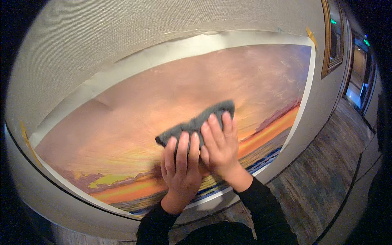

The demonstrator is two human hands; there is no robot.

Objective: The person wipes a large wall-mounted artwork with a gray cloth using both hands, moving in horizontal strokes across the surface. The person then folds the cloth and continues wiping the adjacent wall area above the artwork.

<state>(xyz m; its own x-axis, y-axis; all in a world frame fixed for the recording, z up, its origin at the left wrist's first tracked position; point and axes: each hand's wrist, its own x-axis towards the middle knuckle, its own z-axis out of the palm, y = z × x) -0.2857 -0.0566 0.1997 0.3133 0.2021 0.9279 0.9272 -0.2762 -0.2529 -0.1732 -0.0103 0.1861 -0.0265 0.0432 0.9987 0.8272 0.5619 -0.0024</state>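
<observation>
A folded dark grey cloth [193, 124] lies against a large sunset seascape print [153, 95] on a wall. My left hand [182, 162] holds the cloth's left part, with fingers spread over its lower edge. On the right part, my right hand [220, 144] presses with its fingertips pointing up. The cloth looks slightly blurred. White margins [171, 50] border the print, and the upper one appears wavy. Strips of yellow tape are stuck at the upper right corner [311, 37] and at the left end [28, 142].
Textured beige wall covering [101, 33] surrounds the print. To the right are a wood-framed glass panel [333, 39] and a doorway [356, 73]. Streaked grey-brown flooring [318, 171] runs below the wall, bordered by a dark line.
</observation>
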